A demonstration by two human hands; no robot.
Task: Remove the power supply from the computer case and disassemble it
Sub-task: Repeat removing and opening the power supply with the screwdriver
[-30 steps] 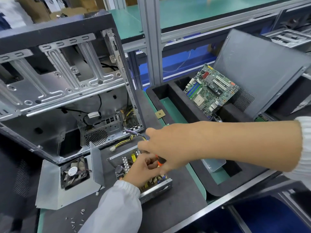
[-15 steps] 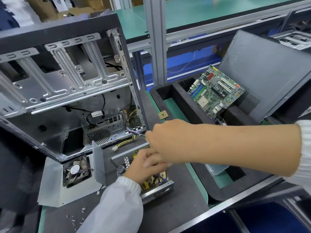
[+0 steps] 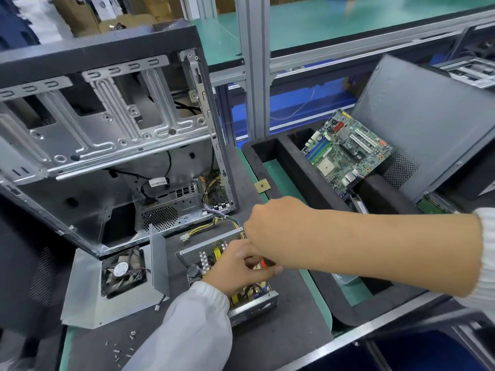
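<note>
The open power supply (image 3: 253, 303) lies on the dark mat in front of the stripped computer case (image 3: 107, 124), its circuit board exposed. Its yellow and black cables (image 3: 214, 226) still run into the case. The removed cover (image 3: 83, 295) with the fan (image 3: 123, 271) lies to its left. My right hand (image 3: 270, 223) reaches in from the right as a fist over the supply, gripping an orange-handled screwdriver (image 3: 266, 263), most of which is hidden. My left hand (image 3: 235, 269) sits on the board with curled fingers pinching the tool's lower part.
Loose screws (image 3: 120, 349) lie on the mat near the front edge. A black foam tray (image 3: 294, 167) at right holds a motherboard (image 3: 345, 153), with a grey side panel (image 3: 428, 124) leaning behind it. A small CPU chip (image 3: 262, 186) rests by the tray.
My right hand has lifted slightly above the power supply. My left hand stays on the board, its fingers shifting around the tool. The view has drifted a little.
</note>
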